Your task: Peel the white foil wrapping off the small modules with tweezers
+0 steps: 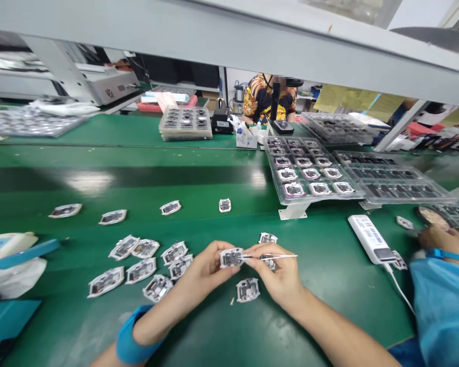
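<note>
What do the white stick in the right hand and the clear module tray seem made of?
The white stick in the right hand looks like matte plastic, with no metallic shine; too thin to be sure. The tray looks like glossy see-through plastic.

The counter (38, 204) has a smooth, glossy green surface that shows bright reflections at centre left. The small circuit module (231, 258) at lower centre has a dark board face with metallic parts, set in a white, paper-like backing. The thin stick (281, 256) beside it is smooth and white. The tray (309, 201) at centre right is clear, glossy plastic. The power bank (367, 238) at right is smooth white plastic. The sleeve (443, 311) at lower right is thin, matt blue fabric.
</note>
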Demonstrator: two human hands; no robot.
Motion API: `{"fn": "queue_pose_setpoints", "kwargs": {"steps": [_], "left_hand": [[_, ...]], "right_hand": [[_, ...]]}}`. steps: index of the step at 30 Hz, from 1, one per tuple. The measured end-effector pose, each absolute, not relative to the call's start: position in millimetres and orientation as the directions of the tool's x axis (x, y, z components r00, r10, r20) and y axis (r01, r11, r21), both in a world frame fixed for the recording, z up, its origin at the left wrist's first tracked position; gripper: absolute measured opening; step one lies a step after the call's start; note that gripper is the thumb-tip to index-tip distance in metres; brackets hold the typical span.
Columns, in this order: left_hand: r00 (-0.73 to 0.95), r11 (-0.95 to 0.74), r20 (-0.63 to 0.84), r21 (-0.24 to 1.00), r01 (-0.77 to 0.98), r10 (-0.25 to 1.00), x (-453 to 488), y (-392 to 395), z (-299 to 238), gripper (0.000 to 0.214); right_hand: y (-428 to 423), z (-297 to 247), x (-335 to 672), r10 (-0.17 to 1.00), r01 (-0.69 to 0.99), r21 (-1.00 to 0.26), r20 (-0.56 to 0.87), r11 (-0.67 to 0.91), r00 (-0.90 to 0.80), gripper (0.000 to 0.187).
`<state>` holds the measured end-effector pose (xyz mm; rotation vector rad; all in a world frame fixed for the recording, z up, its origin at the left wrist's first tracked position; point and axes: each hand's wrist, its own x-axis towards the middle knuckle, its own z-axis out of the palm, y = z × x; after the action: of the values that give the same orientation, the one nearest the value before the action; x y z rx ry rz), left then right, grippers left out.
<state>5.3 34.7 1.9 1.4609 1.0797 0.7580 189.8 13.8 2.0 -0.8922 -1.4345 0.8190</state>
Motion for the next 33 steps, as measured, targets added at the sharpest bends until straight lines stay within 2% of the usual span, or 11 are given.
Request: {"fn": "queue_pose_setpoints", "kwargs": {"steps": [7, 10, 12, 14, 17, 20, 24, 29, 30, 33], "left_hand": [[0.198, -0.182, 0.088, 0.831, 0.525, 0.976, 42.3, 134.8, -8.2, 0.039], [0.115, -0.181, 0.141, 0.737, 0.651, 0.983, 41.7, 169.1, -8.5, 0.072], [0.068, -0.142, 0.134, 0.687, 0.712, 0.989, 29.1, 180.9, -10.4, 0.084], [0.023, -0.088, 0.107, 0.653, 0.752, 0.994, 12.2, 184.6, -13.8, 0.08], [-0.016, -0.035, 0.072, 0.646, 0.762, 0.997, -7.1, 181.8, -19.1, 0.058], [-0.014, -0.026, 0.052, 0.7, 0.714, 0.999, -11.2, 176.3, -19.0, 0.044], [0.093, -0.041, -0.01, 0.844, 0.535, 0.996, -5.1, 155.8, -5.3, 0.051], [0.295, 0.043, -0.124, 0.963, 0.267, 0.947, -1.4, 89.5, 19.7, 0.06], [0.322, 0.082, -0.15, 0.973, 0.215, 0.935, -1.4, 74.7, 23.5, 0.059], [0.379, 0.35, -0.325, 0.937, 0.003, 0.867, -1.4, 38.4, 29.7, 0.055]], "right_hand": [[14.8, 0.0, 192.3, 0.851, 0.098, -0.848, 0.525, 0.521, 0.017, 0.01], [14.5, 2.2, 192.5, 0.836, 0.136, -0.829, 0.548, 0.543, 0.0, 0.01], [14.2, 3.8, 192.9, 0.826, 0.15, -0.816, 0.563, 0.558, -0.01, 0.01], [13.9, 5.0, 193.6, 0.814, 0.156, -0.802, 0.581, 0.576, -0.019, 0.01], [13.8, 5.1, 194.1, 0.8, 0.161, -0.787, 0.6, 0.596, -0.031, 0.01], [14.5, 4.0, 194.0, 0.803, 0.175, -0.787, 0.596, 0.591, -0.03, 0.009], [15.3, 3.6, 194.2, 0.825, 0.169, -0.815, 0.565, 0.554, 0.022, 0.009], [13.2, 5.3, 193.9, 0.882, -0.036, -0.886, 0.456, 0.463, 0.122, 0.006], [12.7, 5.6, 193.1, 0.891, -0.08, -0.891, 0.435, 0.447, 0.131, 0.005], [11.6, 5.4, 189.3, 0.93, -0.184, -0.912, 0.349, 0.366, 0.117, 0.008]]}}
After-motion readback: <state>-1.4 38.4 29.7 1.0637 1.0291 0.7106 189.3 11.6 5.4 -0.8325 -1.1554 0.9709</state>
